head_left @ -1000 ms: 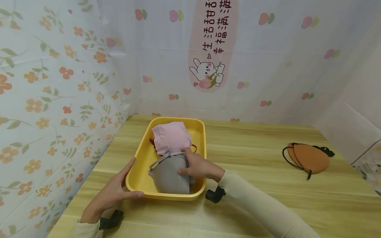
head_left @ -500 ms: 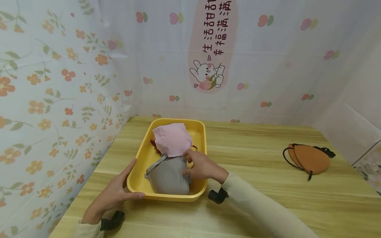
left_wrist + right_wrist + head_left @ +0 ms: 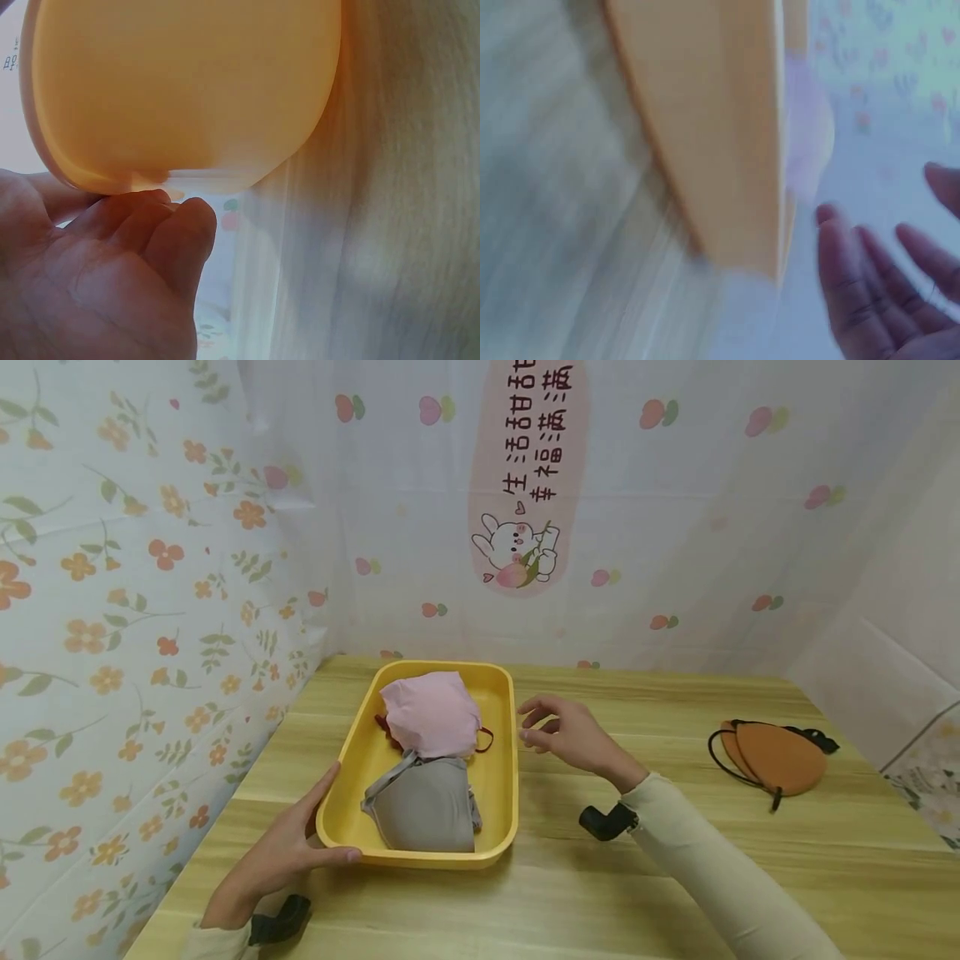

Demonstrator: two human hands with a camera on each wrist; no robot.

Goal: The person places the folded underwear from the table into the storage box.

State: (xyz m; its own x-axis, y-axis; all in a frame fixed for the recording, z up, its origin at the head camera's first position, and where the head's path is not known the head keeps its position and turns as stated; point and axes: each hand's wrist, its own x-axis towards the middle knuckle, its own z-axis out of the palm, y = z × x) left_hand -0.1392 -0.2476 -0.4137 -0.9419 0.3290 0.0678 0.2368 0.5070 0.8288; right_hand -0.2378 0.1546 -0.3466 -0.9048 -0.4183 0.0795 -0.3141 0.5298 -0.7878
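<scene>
My left hand (image 3: 281, 847) holds the near left corner of a yellow bin (image 3: 513, 760), its thumb on the front side and its fingers along the left wall. In the left wrist view the fingertips (image 3: 187, 225) meet the bin's outer wall. Inside the bin lies a folded grey bra (image 3: 427, 806) with its strap showing, toward the near end. Behind it sits a folded pink cloth (image 3: 431, 714), with dark red straps (image 3: 486, 740) poking out from beneath. My right hand (image 3: 573, 735) hovers just outside the bin's right wall, fingers loosely bent and holding nothing.
Farther right on the wooden table (image 3: 637, 877) lies an orange-brown folded item (image 3: 783, 760) with rounded cup-like layers and black straps. A patterned curtain (image 3: 375, 527) closes off the back and left of the table.
My right hand has let go of the grey bra and moved right, out of the bin. The bra stays inside. My left hand keeps its place at the bin's corner.
</scene>
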